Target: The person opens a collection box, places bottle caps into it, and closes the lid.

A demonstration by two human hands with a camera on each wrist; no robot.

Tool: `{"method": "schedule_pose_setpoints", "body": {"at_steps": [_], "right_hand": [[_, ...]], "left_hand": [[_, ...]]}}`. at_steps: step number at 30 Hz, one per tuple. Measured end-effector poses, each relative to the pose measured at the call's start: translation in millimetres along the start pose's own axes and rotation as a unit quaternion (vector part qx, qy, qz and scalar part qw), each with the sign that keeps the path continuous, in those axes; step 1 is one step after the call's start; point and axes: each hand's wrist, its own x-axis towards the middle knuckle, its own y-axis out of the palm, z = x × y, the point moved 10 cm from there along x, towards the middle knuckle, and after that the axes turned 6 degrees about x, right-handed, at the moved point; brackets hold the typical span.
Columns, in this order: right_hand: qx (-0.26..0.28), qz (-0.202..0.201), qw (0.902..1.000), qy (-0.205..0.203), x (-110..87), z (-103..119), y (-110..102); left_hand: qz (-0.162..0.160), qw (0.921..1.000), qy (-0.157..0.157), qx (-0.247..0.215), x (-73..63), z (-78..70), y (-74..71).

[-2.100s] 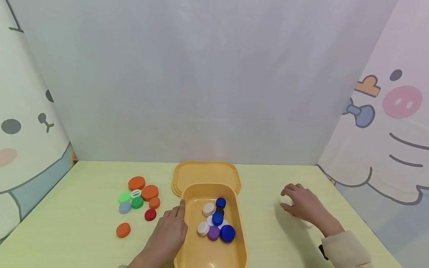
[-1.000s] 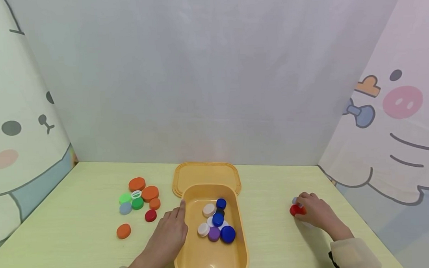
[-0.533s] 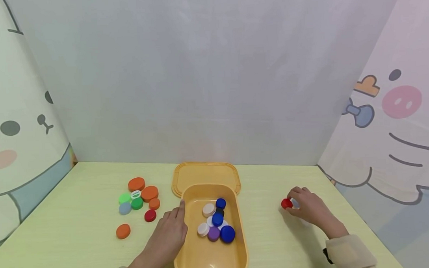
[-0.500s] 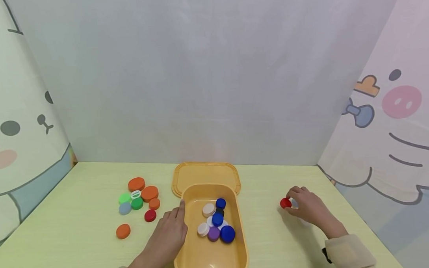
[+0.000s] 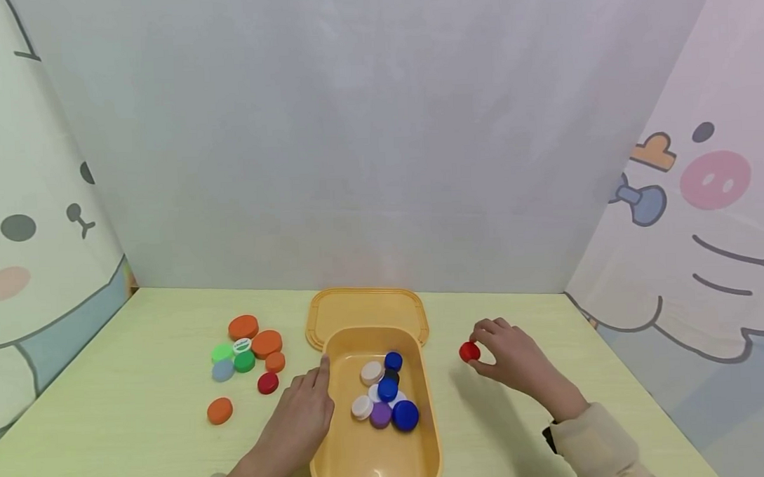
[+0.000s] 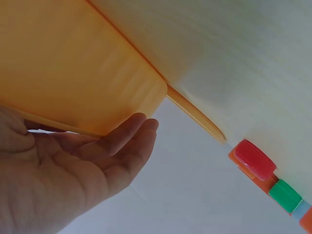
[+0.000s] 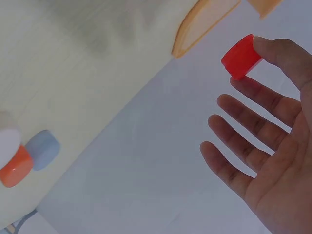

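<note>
Thumb and index finger of my right hand pinch a red bottle cap, raised above the table to the right of the yellow plastic box. The right wrist view shows the red cap at the fingertips, the other fingers spread. My left hand holds the box by its left rim; in the left wrist view its fingers lie against the outer wall, the thumb mostly hidden. Inside the box lie several caps, among them a large blue cap, a purple cap and a white cap.
The yellow lid lies behind the box. Left of it several caps are grouped, including an orange cap, a green cap and a dark red cap. The right wrist view shows a blue-grey cap and an orange cap.
My right hand has reached down, taken the red cap from the right side of the table, and carried it left toward the box. The left hand has stayed on the rim.
</note>
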Motion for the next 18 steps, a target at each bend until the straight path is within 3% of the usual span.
{"method": "schedule_pose_setpoints", "body": {"at_steps": [12, 18], "right_hand": [[0.012, 0.026, 0.9992, -0.027, 30.6, 50.7, 1.5], [0.024, 0.018, 0.9978, -0.059, 39.9, 74.4, 3.3]], "left_hand": [[0.002, 1.0, 0.0, 0.002, 0.7, 0.1, -0.2], [0.0, 1.0, 0.001, -0.002, 0.5, -0.3, -0.4]]}}
